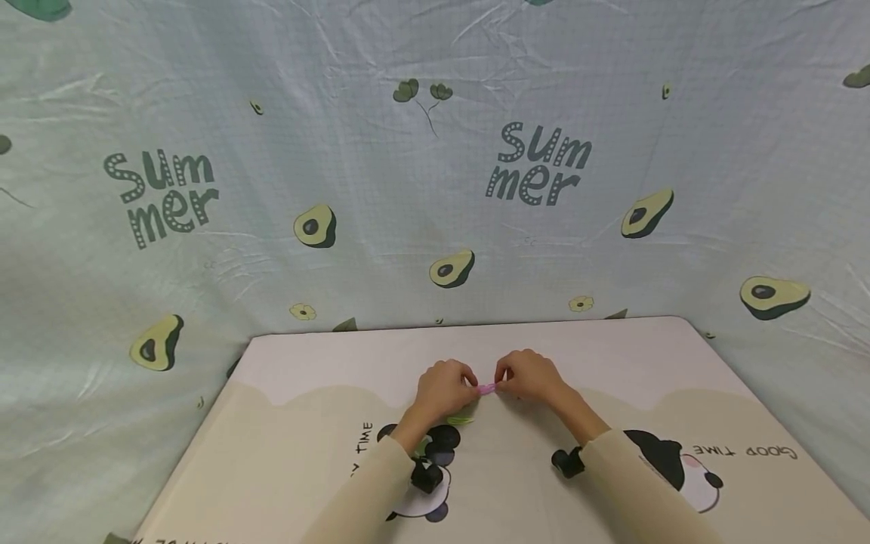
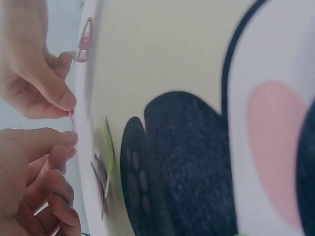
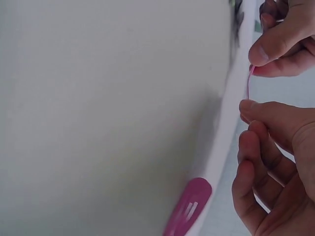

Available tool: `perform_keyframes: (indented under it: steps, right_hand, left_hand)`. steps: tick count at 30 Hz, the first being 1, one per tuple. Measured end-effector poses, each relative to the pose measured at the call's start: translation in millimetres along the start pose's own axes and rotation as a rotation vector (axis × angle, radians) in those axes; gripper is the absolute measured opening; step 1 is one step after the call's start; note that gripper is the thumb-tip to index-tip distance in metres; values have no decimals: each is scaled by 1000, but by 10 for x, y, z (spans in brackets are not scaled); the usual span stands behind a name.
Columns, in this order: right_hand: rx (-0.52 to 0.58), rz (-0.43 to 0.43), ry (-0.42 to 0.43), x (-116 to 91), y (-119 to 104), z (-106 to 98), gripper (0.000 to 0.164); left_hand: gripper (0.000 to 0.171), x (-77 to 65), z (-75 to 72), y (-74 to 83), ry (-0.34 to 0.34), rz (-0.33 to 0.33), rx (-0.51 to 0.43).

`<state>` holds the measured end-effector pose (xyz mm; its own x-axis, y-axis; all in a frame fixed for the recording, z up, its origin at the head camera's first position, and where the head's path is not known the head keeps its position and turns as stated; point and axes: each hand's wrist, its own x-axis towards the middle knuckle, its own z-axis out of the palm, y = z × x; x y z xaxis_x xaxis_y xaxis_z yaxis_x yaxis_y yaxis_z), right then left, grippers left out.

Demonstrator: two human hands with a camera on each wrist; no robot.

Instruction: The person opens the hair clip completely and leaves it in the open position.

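Note:
A slim pink hair clip (image 1: 486,388), seen edge-on in both wrist views, spans the gap between the hands. My left hand (image 1: 445,389) pinches one end with thumb and forefinger. At the other end, my right hand (image 1: 530,375) pinches it the same way. Both hands are over the far part of the table. A second, purplish-pink snap clip (image 2: 84,42) lies on the table by the right hand, and its rounded end (image 3: 194,204) shows in the right wrist view. Beside the left hand lie a green clip (image 2: 108,152) and darker clips (image 2: 100,182).
The table (image 1: 306,423) has a pale cover printed with cartoon figures and lettering. Its far edge runs just beyond the hands. Behind it hangs a light curtain (image 1: 381,174) with avocado prints. Dark wrist cameras (image 1: 427,476) sit on both sleeves.

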<state>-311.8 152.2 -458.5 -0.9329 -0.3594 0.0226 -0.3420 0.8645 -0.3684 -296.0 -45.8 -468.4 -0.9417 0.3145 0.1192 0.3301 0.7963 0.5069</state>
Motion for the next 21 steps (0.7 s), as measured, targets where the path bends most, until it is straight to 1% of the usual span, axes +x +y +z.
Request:
perform_keyframes:
  steps: [4, 8, 15, 18, 21]
  right_hand:
    - [6, -16, 36, -77, -16, -61, 5]
    - [10, -35, 73, -178, -62, -137, 6]
    - [15, -67, 173, -362, -135, -255, 4]
    - [15, -94, 222, -425, -154, -279, 4]
    - [20, -125, 279, -474, -167, -291, 4]
  left_hand:
    - [14, -39, -31, 16, 23, 10, -65]
    - [13, -95, -67, 45, 49, -1, -138]
    - [14, -240, -156, 131, 95, 13, -304]
    - [13, -299, -188, 165, 123, 37, -321]
    - [12, -350, -204, 196, 160, 85, -280]
